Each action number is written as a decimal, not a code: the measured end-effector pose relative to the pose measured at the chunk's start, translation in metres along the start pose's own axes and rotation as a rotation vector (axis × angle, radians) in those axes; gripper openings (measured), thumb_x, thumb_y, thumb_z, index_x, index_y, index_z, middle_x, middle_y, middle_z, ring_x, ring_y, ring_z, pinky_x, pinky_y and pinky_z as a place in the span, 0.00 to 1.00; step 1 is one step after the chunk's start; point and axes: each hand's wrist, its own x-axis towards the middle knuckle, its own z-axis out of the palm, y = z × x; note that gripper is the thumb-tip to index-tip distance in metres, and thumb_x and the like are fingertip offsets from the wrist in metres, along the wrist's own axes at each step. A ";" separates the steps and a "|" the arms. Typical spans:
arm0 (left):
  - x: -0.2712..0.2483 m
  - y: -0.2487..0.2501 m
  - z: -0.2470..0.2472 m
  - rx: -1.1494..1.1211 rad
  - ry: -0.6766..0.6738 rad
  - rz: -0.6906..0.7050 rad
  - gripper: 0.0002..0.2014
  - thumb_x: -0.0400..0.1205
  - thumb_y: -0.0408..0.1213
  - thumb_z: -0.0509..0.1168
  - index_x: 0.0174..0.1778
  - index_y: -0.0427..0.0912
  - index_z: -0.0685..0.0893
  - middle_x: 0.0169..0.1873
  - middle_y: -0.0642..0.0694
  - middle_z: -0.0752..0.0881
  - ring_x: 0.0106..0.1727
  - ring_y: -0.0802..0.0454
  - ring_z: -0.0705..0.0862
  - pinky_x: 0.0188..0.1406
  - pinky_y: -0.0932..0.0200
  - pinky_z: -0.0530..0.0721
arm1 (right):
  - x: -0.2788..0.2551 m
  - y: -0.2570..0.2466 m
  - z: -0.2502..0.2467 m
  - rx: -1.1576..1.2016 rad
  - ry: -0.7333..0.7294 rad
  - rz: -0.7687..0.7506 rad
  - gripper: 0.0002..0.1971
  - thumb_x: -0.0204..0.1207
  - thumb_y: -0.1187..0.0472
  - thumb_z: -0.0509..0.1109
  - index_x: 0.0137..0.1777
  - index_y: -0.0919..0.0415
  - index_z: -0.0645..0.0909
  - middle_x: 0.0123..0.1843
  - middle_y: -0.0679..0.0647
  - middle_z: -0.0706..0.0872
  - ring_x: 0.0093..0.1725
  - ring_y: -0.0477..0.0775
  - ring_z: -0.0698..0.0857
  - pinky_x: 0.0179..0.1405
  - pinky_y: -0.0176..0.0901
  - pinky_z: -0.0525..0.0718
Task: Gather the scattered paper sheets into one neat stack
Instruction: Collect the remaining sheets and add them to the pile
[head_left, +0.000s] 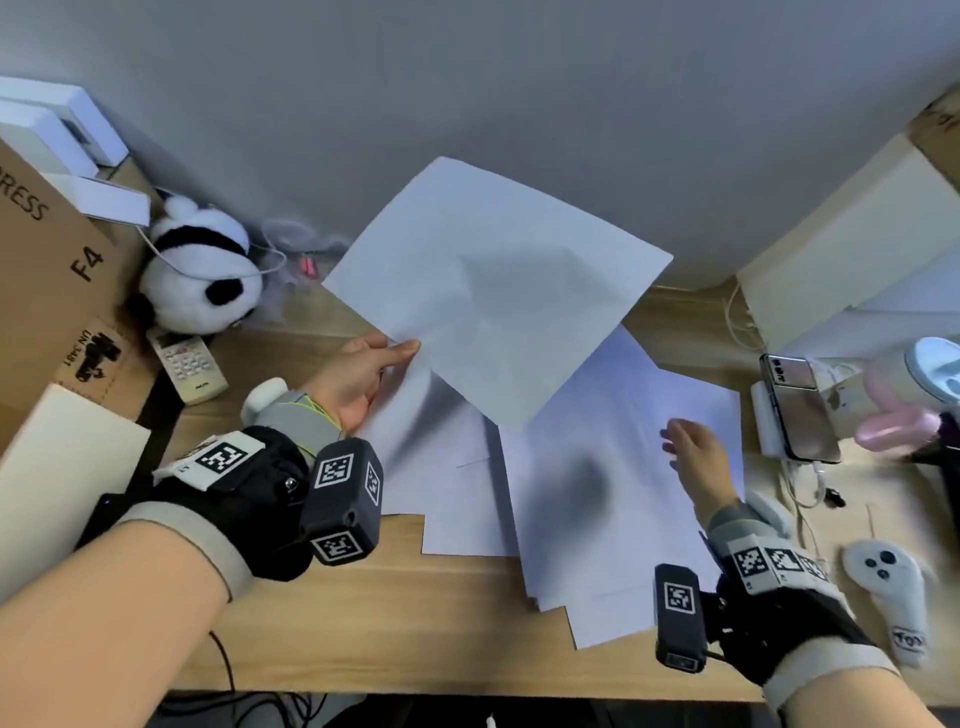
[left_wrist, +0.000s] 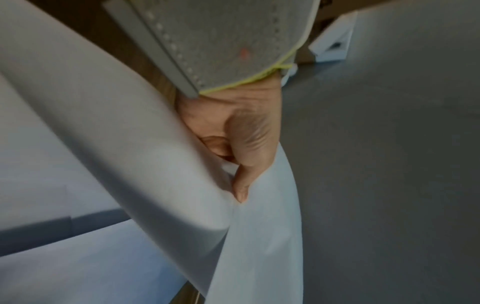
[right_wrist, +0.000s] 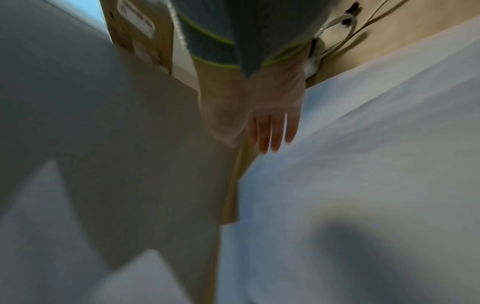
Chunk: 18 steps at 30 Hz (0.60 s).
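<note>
On the wooden desk (head_left: 363, 623), overlapping paper sheets (head_left: 597, 519) lie fanned out near its front edge. The right hand (head_left: 693, 457) hovers over them, its grip spread, fingers (right_wrist: 275, 133) straight. Farther back, the left hand (head_left: 358, 379) pinches a raised sheet (head_left: 493, 280) at its lower edge, thumb (left_wrist: 249, 156) on top, the sheet lifted off the pile toward the wall.

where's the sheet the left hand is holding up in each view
head: lifted sheet at upper centre, its lower left edge pinched by the left hand.
left wrist: lifted sheet curves down from the thumb, centre.
right wrist: probably the grey blurred sheet at left; uncertain.
shared landmark: the wooden desk.
</note>
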 end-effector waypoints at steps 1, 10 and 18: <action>0.000 -0.002 0.007 0.040 -0.046 -0.003 0.07 0.81 0.26 0.62 0.38 0.38 0.81 0.21 0.52 0.90 0.22 0.63 0.88 0.22 0.72 0.83 | -0.004 -0.020 -0.004 0.234 -0.116 0.013 0.19 0.82 0.47 0.58 0.57 0.62 0.77 0.53 0.61 0.84 0.52 0.60 0.81 0.54 0.50 0.79; 0.011 -0.017 0.047 0.239 -0.233 -0.094 0.06 0.80 0.28 0.65 0.48 0.38 0.86 0.35 0.48 0.92 0.30 0.57 0.90 0.39 0.61 0.89 | 0.002 -0.096 -0.036 0.219 -0.365 -0.012 0.21 0.76 0.54 0.69 0.61 0.71 0.81 0.46 0.59 0.88 0.46 0.60 0.86 0.36 0.40 0.90; 0.022 0.019 0.061 0.267 0.005 0.039 0.12 0.84 0.28 0.58 0.36 0.41 0.82 0.18 0.52 0.88 0.19 0.58 0.85 0.29 0.63 0.84 | -0.002 0.006 -0.025 0.000 -0.179 0.311 0.12 0.66 0.72 0.72 0.42 0.62 0.71 0.34 0.58 0.78 0.27 0.51 0.76 0.14 0.30 0.78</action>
